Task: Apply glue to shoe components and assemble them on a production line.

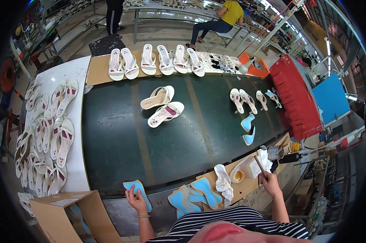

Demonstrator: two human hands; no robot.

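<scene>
My left hand (138,200) grips a light blue insole (141,193) with a pale edge, over the near edge of the dark green belt. My right hand (271,185) is closed round a brown stick-like handle (260,165), beside a white plastic container (247,169) with an open mouth. What the handle's far end is like, I cannot make out. More blue insoles (185,202) lie overlapping between my hands. Next to them is a crumpled white cloth (223,184). Two white sandals (166,114) lie on the middle of the belt.
White sandals (61,135) crowd the white table at left; more (148,60) line the far cardboard. Heeled sandals (243,101) and blue heel-shaped pieces (248,128) lie on the belt's right. A carton (71,214) stands near left, a metal can (275,152) at right. A person (223,20) sits beyond.
</scene>
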